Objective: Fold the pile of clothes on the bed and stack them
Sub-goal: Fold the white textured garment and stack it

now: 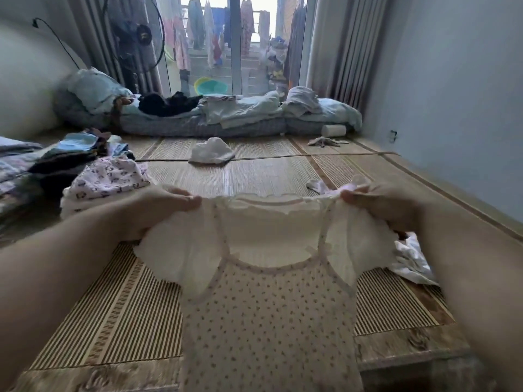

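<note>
Striped woven matting covers the bed [127, 306], which runs away from me toward a glass door [254, 52] hung with curtains. On my feed, the fingers [189, 203] of the left hand [167, 206] pinch one shoulder of a small dotted top [266, 321], and the fingers [353, 195] of the right hand [379, 205] pinch the other shoulder. Between them the frilled neckline is pulled straight. The white ruffled sleeves droop at either side, and the dotted body hangs toward me above the near part of the bed. I cannot tell whether its hem touches the matting.

Just beyond the left hand, by the left edge, sits a stack of folded clothes [107, 179] topped with a patterned piece. Below the right wrist, near the right edge, lies a crumpled white cloth [413, 261]. A loose white garment [210, 151] lies mid-bed. Along the far edge are rolled bedding [198, 120] and a black garment [167, 104].
</note>
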Motion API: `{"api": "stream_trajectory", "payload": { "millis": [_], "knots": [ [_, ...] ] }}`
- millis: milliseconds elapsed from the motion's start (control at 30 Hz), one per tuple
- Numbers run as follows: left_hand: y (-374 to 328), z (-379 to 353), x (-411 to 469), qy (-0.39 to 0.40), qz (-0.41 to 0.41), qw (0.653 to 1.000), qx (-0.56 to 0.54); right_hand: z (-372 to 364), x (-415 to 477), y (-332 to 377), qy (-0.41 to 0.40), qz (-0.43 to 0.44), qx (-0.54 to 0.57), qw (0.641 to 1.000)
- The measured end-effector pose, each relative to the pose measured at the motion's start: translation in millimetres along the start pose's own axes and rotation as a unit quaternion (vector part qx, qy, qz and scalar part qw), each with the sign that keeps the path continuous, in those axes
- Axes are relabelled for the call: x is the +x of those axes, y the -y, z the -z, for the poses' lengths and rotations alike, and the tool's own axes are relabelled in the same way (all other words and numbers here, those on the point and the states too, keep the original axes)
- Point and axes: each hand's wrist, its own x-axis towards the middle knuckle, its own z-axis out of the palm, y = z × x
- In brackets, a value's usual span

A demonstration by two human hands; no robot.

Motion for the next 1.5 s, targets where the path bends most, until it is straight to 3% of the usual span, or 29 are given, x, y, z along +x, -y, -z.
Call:
{"api": "stream_trajectory", "payload": {
  "millis": [133,267,367,433,600,667,800,900,967,1033,1067,1133,1167,1233,1300,1333,1400,1500],
  "knots": [
    [63,-39,45,0.016,0.091,0.995,-0.030,-43,81,-55,-0.026,-0.052,-0.176,0.983],
    [109,-71,76,-0.037,0.089,0.984,0.151,-83,122,-101,-0.041,-0.115,-0.260,0.958],
    [123,-74,78,-0.034,0.083,0.980,0.175,-85,126,-120,-0.071,-0.120,-0.260,0.956],
    [128,-66,76,-0.003,0.103,0.982,0.159,-75,118,-122,-0.046,-0.127,-0.268,0.954],
    [129,-43,55,0.055,0.180,0.967,0.170,-57,81,-124,0.010,-0.168,-0.194,0.967],
    [127,-40,46,0.033,0.184,0.978,0.098,-63,68,-117,-0.031,-0.163,-0.152,0.974],
    [104,-55,38,-0.008,0.126,0.990,0.054,-88,61,-85,-0.112,-0.119,-0.103,0.981],
    [77,-82,32,0.090,0.119,0.987,-0.066,-120,63,-58,-0.039,-0.112,-0.053,0.992],
    [67,-99,28,0.192,0.161,0.962,-0.104,-138,65,-50,0.047,-0.149,-0.009,0.988],
    [69,-111,25,0.236,0.166,0.950,-0.123,-147,67,-52,0.103,-0.180,0.021,0.978],
    [73,-115,25,0.213,0.150,0.956,-0.135,-149,69,-55,0.097,-0.185,0.047,0.977],
    [85,-117,28,0.091,0.101,0.982,-0.134,-144,75,-67,0.002,-0.168,0.078,0.983],
    [92,-115,32,0.012,0.074,0.992,-0.098,-139,77,-74,-0.067,-0.151,0.051,0.985],
    [107,-105,43,-0.104,0.056,0.989,0.087,-127,83,-88,-0.158,-0.128,-0.044,0.978],
    [119,-96,49,-0.109,0.097,0.963,0.228,-123,85,-95,-0.128,-0.143,-0.111,0.975],
    [120,-95,50,-0.077,0.119,0.960,0.244,-124,87,-96,-0.084,-0.155,-0.129,0.976],
    [119,-101,50,-0.026,0.131,0.965,0.227,-130,90,-94,-0.025,-0.162,-0.172,0.971],
    [109,-113,54,-0.004,0.090,0.978,0.186,-131,91,-90,-0.013,-0.136,-0.163,0.977]
  ]
}}
